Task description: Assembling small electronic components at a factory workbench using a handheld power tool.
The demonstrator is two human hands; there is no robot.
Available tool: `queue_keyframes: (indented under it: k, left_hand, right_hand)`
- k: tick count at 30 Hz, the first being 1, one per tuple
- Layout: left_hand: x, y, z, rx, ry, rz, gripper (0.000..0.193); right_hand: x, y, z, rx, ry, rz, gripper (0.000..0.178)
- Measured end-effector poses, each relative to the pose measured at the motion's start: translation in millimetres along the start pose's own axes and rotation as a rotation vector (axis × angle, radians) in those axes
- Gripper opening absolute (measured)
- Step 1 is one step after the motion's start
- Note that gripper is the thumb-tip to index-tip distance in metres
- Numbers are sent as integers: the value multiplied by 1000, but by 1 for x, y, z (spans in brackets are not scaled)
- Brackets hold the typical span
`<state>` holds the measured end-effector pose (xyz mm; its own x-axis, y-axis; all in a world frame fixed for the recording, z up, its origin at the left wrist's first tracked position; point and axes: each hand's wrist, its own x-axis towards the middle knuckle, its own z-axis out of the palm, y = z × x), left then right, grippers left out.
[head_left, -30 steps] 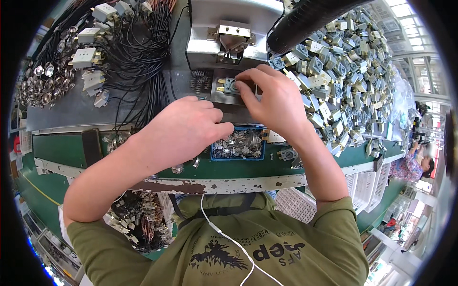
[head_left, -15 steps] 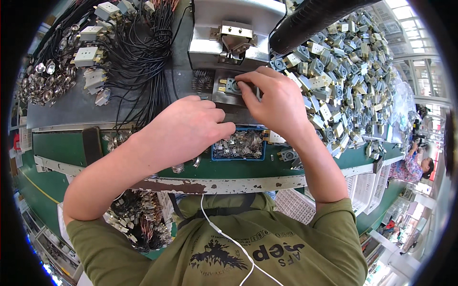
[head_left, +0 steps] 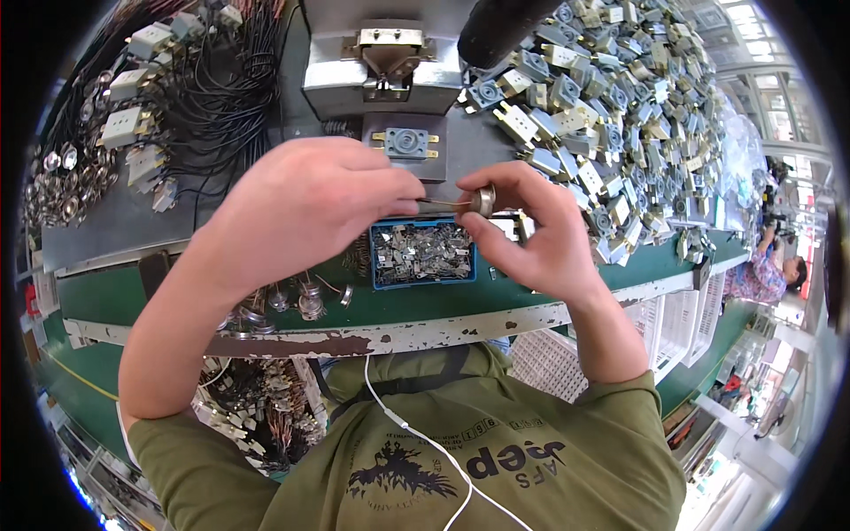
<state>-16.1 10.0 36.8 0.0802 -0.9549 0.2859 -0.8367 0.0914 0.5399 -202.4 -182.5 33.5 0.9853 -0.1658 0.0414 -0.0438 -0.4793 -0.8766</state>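
We see a black tube [head_left: 503, 32] reaching in from the upper edge, and clear plastic [head_left: 742, 181] at the right end of the bench [head_left: 478, 331]. Farther right we spot a co-worker [head_left: 768, 273] in a patterned top [head_left: 751, 280]; white crates [head_left: 678, 329] stand by the bench's near edge.

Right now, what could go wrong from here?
1. The round metal part is held only by the fingers of the right hand; a slip might drop it into the nearby blue tray, among the small metal pieces.
2. Its thin stem reaches the fingertips of the left hand; uneven movement of the hands could bend it.
3. The grey block on the metal plate sits close to the left hand; a bump may shift it.
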Motion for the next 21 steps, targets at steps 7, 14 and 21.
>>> queue_keyframes:
  k: [7, 14, 21]
  left_hand:
    - [0, 3, -23, 25, -72, -79, 9]
    - [-2, -3, -39, 93, -50, -77, 12]
    - [-5, -1, -37, 157, -63, -95, 14]
  right_hand:
    - [12, 13, 9, 604, -153, 266, 43]
    - [21, 20, 14, 934, -242, 338, 46]
    - [26, 17, 15, 710, -163, 238, 47]
